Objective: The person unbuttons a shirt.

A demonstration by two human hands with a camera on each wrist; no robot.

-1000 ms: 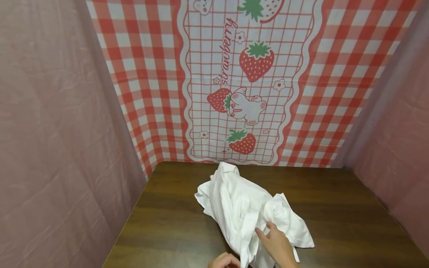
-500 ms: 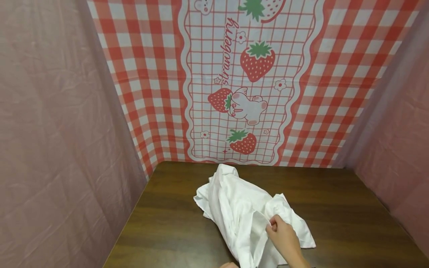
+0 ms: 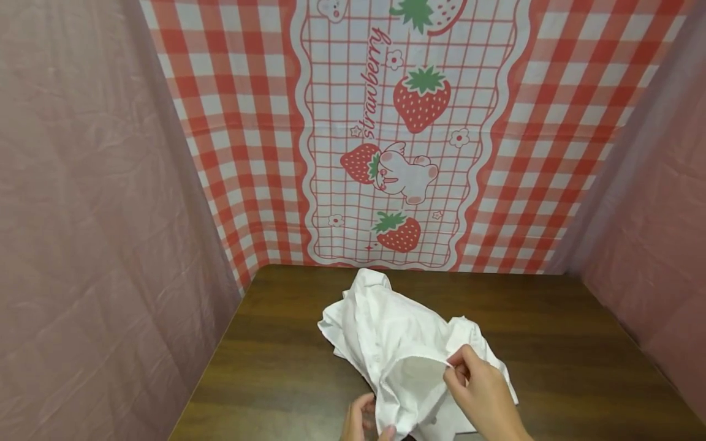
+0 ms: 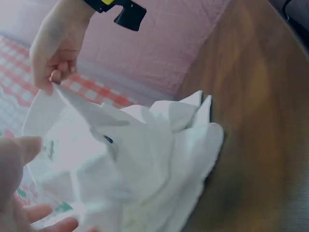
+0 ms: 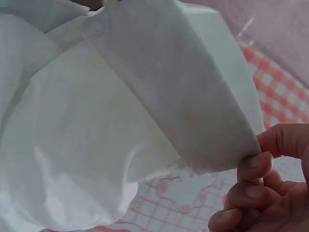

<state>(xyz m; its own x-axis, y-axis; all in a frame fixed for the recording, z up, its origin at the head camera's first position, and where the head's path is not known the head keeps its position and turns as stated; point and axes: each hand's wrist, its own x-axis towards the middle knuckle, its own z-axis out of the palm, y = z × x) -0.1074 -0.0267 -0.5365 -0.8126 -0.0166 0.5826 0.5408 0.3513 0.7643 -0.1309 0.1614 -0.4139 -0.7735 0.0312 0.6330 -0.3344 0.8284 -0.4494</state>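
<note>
Since half a second ago, the left hand has come further into view at the near left side of the white cloth, and the right hand has shifted slightly to the right, so the rim it holds now arches over a wider hollow. The far part of the cloth lies as it did.

The right hand pinches that rim between thumb and forefinger, its other fingers curled in toward the palm. The left hand has its thumb and fingers spread apart at the cloth; how firmly they touch it, I cannot tell.

The cloth lies crumpled on the wooden table, its far end close to the far edge and left of the middle, one flap reaching toward the right edge behind the right hand. On its near side it runs out of view. The left wrist view shows a small dark mark and faint lettering on the cloth, and a dark wristband on the right arm.

A red-and-white checked sheet with strawberries hangs behind the far edge. A pink curtain hangs along the left edge, a second curtain along the right.
</note>
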